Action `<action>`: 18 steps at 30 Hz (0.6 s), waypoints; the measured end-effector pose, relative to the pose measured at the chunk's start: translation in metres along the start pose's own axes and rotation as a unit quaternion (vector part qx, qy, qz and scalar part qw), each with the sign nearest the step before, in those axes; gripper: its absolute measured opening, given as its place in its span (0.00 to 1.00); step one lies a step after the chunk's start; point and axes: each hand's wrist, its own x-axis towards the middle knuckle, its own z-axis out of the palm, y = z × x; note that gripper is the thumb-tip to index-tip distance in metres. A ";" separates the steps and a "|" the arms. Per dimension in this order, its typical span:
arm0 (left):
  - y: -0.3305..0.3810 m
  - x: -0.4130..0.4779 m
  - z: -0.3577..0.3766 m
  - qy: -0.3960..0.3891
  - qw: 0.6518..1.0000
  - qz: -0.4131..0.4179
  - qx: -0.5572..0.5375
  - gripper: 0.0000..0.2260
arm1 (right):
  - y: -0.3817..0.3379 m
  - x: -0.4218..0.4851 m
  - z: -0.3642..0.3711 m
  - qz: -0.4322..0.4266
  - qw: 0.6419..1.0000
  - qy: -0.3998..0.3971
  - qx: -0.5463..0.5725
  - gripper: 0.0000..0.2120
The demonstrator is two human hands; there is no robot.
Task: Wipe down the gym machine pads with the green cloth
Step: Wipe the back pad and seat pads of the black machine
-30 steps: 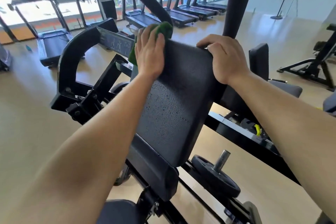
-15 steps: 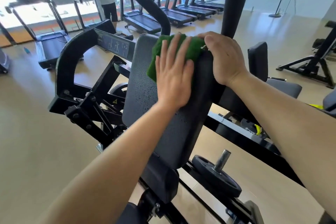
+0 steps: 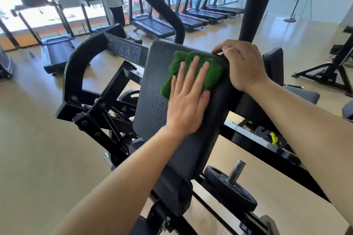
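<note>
Two hands on the back pad (image 3: 152,86) rn. My left hand (image 3: 188,101) is spread flat, fingers wide, pressing the green cloth (image 3: 183,63) against the pad's upper right area, just below the top edge. Cloth is bunched a bit, sticking out above and left of my fingers. My right hand (image 3: 242,65) is curled over the pad's top right corner, gripping it to brace the thing; cloth edge sits right beside that hand, prob touching.

Step in hand, as I read it: wiping the upper band of the pad. Droplets show on the left strip of the pad, so that side looks unwiped, and the lower half too.

Next move imo: drag the cloth down or leftward w/ flat even pressure, keep the right hand bracing. The corner under my right hand needs that hand shifted to get wiped. Lower seat pad (image 3: 172,194) comes after.
</note>
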 end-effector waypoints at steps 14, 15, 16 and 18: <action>0.008 -0.069 0.016 -0.010 0.983 -0.180 -0.025 0.28 | -0.024 -0.007 -0.001 -0.029 0.979 0.012 -0.204 0.17; 0.016 -0.082 0.019 -0.023 0.988 -0.149 -0.017 0.28 | -0.029 -0.010 0.001 -0.039 0.970 0.020 -0.239 0.15; 0.018 -0.090 0.020 -0.031 0.992 -0.119 -0.005 0.28 | -0.035 -0.013 0.005 -0.043 0.963 0.025 -0.264 0.13; 0.007 -0.090 0.017 -0.042 0.997 -0.063 0.012 0.27 | -0.048 -0.018 0.015 -0.050 0.951 0.031 -0.305 0.12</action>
